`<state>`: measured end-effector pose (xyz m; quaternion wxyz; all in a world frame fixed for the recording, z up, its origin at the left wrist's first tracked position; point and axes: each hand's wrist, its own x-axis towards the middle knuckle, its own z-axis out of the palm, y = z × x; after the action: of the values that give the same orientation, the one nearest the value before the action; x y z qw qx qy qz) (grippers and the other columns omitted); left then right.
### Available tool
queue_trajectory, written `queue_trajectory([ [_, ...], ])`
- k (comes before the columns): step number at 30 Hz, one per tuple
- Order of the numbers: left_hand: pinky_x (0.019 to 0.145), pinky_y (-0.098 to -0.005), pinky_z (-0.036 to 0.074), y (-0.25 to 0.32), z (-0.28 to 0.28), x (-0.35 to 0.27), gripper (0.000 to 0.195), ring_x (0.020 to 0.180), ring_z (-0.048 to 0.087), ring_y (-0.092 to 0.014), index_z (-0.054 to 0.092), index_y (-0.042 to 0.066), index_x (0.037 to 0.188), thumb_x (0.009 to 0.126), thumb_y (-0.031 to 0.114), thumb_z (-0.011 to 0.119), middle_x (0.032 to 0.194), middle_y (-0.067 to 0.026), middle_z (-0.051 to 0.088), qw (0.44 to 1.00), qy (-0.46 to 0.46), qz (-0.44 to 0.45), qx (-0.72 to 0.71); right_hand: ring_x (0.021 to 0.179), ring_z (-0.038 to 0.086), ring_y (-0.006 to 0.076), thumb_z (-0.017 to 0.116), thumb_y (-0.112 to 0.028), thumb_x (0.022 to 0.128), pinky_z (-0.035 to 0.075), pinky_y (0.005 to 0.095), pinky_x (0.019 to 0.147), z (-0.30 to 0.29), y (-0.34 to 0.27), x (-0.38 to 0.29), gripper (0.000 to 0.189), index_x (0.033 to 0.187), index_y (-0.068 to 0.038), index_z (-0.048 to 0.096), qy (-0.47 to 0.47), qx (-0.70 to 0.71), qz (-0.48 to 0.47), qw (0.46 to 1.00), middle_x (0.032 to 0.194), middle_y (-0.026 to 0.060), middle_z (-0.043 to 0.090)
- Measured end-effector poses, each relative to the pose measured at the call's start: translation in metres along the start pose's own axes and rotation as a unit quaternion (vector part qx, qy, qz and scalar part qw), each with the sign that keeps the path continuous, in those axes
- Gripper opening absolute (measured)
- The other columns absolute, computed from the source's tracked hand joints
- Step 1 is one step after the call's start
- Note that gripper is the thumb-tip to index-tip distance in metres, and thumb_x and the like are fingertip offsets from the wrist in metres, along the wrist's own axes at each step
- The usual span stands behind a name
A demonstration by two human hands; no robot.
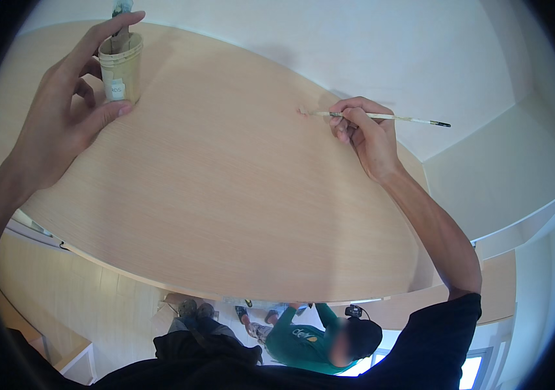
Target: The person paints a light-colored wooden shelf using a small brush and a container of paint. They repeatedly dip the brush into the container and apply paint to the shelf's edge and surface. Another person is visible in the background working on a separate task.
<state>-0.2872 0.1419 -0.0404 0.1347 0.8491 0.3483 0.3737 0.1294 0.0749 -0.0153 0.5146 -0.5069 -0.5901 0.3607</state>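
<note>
At the left, my left hand (70, 92) curls around a small yellowish plastic cup (129, 63), thumb low on its side. The cup bears a small label with writing. A wider brush or similar tool (121, 34) stands in it, its top cut by the picture's upper edge, my index finger against it. My right hand (367, 131) grips a thin paintbrush (404, 118) with a pale, stained handle and a black end. The brush's tip meets a small pinkish-pale patch (302, 111) on the light wood-grain panel (219, 170).
A white wall (379, 48) borders the panel's far side. Beyond the panel's near edge, a co-worker in a green shirt (297, 341) and dark cap is on the floor side. An open-fronted wooden box or cabinet (70, 358) stands at the lower left.
</note>
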Motion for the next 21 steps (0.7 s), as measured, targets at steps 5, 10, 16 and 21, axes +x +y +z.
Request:
queue_trajectory([
  [5,0.075,-0.0309,0.050,-0.012,0.000,-0.011,0.085,0.122,0.061,-0.023,0.036,0.019,0.159,0.085,-0.003,0.074,0.149,-0.0108,0.051,1.000,0.005,-0.001,-0.012,0.064,0.062,0.0126,0.053,0.001,0.098,0.049,0.0269,0.057,0.016,0.008,-0.001,0.018,0.098,0.008,0.070,-0.006,-0.019,0.006,1.000,0.082,0.0126,0.070],
  [10,0.074,-0.0311,0.050,-0.014,-0.016,-0.020,0.085,0.120,0.061,-0.023,0.036,0.018,0.158,0.085,-0.003,0.074,0.147,-0.0128,0.051,1.000,0.005,0.001,-0.013,0.065,0.062,0.0123,0.053,0.001,0.098,0.050,0.0269,0.058,0.027,-0.006,-0.008,0.019,0.099,0.007,0.071,-0.013,-0.017,0.003,1.000,0.083,0.0122,0.070],
  [16,0.074,-0.0323,0.050,-0.012,-0.014,-0.031,0.085,0.123,0.061,-0.024,0.036,0.018,0.158,0.086,-0.001,0.075,0.148,-0.0134,0.051,1.000,0.011,0.008,-0.003,0.065,0.062,0.0126,0.054,0.001,0.098,0.050,0.0275,0.058,0.035,-0.001,-0.017,0.018,0.099,0.007,0.071,-0.016,-0.011,0.009,1.000,0.084,0.0126,0.071],
  [21,0.076,-0.0326,0.051,-0.013,-0.017,-0.035,0.084,0.123,0.061,-0.024,0.036,0.020,0.158,0.086,0.001,0.075,0.149,-0.0136,0.050,1.000,0.008,0.002,0.009,0.066,0.063,0.0130,0.054,0.002,0.097,0.051,0.0278,0.059,0.035,-0.003,-0.019,0.018,0.099,0.007,0.071,-0.028,-0.009,0.001,1.000,0.084,0.0131,0.071],
])
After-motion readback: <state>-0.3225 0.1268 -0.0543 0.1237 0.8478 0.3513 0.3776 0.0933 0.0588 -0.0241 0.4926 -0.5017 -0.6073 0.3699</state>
